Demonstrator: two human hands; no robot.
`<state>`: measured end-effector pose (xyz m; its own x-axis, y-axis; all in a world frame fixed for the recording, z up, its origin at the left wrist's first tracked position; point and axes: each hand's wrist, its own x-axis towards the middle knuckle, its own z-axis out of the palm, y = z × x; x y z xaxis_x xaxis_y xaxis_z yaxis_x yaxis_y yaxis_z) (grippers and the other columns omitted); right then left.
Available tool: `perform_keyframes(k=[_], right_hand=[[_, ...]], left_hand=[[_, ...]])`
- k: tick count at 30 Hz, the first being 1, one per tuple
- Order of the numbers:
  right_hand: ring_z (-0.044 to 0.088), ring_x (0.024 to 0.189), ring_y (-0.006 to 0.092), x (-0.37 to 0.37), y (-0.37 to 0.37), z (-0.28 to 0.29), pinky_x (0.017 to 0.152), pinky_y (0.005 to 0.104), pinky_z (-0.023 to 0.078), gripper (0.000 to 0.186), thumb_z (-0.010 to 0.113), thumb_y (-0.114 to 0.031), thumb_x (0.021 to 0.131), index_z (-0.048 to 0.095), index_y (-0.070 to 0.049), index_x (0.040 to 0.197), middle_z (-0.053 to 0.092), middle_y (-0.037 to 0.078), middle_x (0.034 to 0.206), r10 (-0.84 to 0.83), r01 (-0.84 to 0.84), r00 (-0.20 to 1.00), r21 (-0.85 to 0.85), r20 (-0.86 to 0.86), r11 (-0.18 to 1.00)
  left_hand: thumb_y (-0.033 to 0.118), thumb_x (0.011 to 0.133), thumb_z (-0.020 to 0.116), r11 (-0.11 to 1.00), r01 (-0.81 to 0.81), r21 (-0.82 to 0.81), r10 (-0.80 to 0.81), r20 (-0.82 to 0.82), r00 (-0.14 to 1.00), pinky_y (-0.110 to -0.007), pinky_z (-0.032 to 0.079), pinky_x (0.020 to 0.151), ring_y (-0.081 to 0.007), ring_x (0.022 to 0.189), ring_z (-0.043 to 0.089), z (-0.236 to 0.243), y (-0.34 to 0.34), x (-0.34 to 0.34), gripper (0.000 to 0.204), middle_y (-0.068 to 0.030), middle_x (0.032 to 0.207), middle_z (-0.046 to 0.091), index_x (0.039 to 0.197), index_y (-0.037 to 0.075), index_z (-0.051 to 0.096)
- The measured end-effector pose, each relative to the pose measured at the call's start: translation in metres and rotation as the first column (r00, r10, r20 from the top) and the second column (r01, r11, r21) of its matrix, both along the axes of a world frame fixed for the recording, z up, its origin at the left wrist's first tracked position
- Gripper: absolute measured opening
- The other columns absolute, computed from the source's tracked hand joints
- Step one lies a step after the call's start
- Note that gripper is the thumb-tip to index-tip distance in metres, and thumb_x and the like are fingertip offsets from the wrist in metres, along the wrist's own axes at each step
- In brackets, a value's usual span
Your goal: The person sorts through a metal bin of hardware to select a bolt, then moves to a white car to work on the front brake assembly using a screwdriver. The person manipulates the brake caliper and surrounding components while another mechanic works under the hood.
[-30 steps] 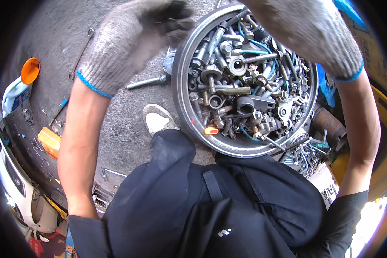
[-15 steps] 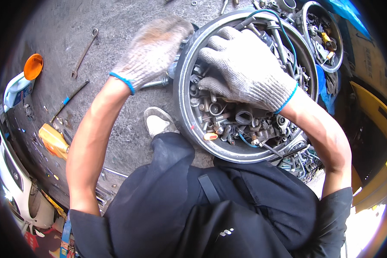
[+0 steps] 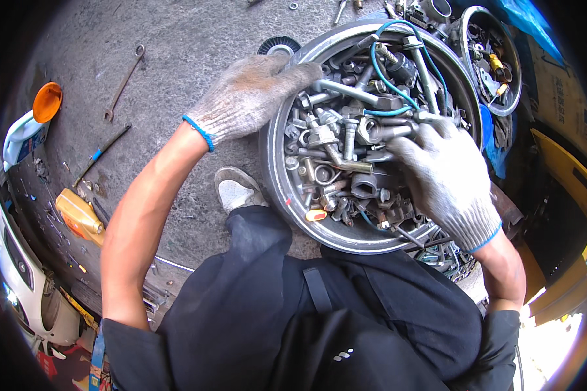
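Observation:
A round grey metal wheel rim (image 3: pixel 279 195) stands before me, filled with bolts, nuts and other small metal parts. My left hand (image 3: pixel 244 98), in a grey knit glove with a blue cuff, grips its left edge. One digit reaches over the edge, beside the end of a long bolt (image 3: pixel 352 93); the other fingers are partly hidden. My right hand (image 3: pixel 451 176), gloved alike, hovers low over the right side of the heap. Its thumb and fingers are apart and slightly blurred, with nothing visible in them. A green cable loop (image 3: pixel 379 68) lies over the far parts.
A smaller round container (image 3: pixel 516 98) of parts stands at the far right. On the floor to the left lie a wrench (image 3: pixel 125 83), a bar with a blue band (image 3: pixel 99 154), a yellow bottle (image 3: pixel 78 212) and a jug with an orange funnel (image 3: pixel 47 102). A black pulley (image 3: pixel 279 44) sits behind the rim.
My right hand has moved right and nearer, uncovering the middle of the heap. My left hand has come onto the rim's edge. The bolt beneath it outside the rim no longer shows there.

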<state>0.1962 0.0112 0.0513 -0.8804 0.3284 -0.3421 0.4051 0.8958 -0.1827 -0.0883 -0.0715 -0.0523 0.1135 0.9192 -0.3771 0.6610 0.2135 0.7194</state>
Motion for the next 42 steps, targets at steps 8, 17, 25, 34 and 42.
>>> perform_keyframes(k=[8,17,25,34,42], right_hand=[[0.063,0.110,0.0314,-0.018,-0.004,0.047,0.090,0.0436,0.055,0.042,0.083,-0.025,0.083,0.072,-0.010,0.120,0.067,0.011,0.111,-0.135,0.128,0.989,0.122,0.052,0.984],[0.063,0.111,0.0380,-0.080,0.002,-0.067,0.096,0.0494,0.050,0.056,0.080,-0.048,0.085,0.069,-0.011,0.125,0.065,0.020,0.115,0.047,-0.100,0.948,-0.155,-0.314,0.983],[0.068,0.092,0.0316,-0.075,0.002,-0.060,0.083,0.0454,0.052,0.041,0.084,-0.044,0.071,0.078,-0.014,0.100,0.068,0.012,0.091,0.050,-0.175,0.915,-0.284,-0.400,0.943],[0.062,0.110,0.0289,-0.034,-0.007,-0.012,0.089,0.0427,0.050,0.027,0.082,-0.031,0.071,0.077,-0.011,0.088,0.064,0.012,0.102,0.157,-0.196,0.974,-0.262,-0.162,0.945],[0.060,0.123,0.0379,0.024,-0.003,-0.001,0.096,0.0496,0.050,0.035,0.082,-0.015,0.066,0.073,-0.013,0.100,0.063,0.015,0.118,-0.029,0.008,0.984,-0.121,-0.175,0.993]], left_hand=[[0.059,0.111,0.036,0.960,-0.279,-0.030,0.280,0.141,0.950,-0.043,0.050,0.100,-0.0269,0.107,0.070,-0.008,0.005,0.012,0.073,-0.0222,0.118,0.075,0.133,-0.004,0.066],[0.053,0.112,0.041,0.965,-0.250,0.076,0.239,0.126,0.963,-0.043,0.052,0.098,-0.0292,0.107,0.071,-0.021,0.005,0.017,0.062,-0.0201,0.117,0.075,0.128,0.000,0.070],[0.046,0.112,0.046,0.955,-0.291,-0.065,0.297,0.158,0.942,-0.041,0.053,0.095,-0.0275,0.104,0.071,-0.010,0.009,0.019,0.051,-0.0177,0.116,0.075,0.131,0.005,0.069],[0.052,0.108,0.054,0.881,-0.394,-0.260,0.471,0.422,0.775,-0.036,0.058,0.089,-0.0200,0.100,0.074,-0.015,0.007,0.019,0.058,-0.0145,0.114,0.078,0.130,0.002,0.072],[0.049,0.110,0.051,0.928,-0.370,0.038,0.333,0.359,0.872,-0.036,0.059,0.092,-0.0213,0.097,0.076,-0.030,0.009,0.019,0.054,-0.0135,0.114,0.079,0.132,0.005,0.072]])
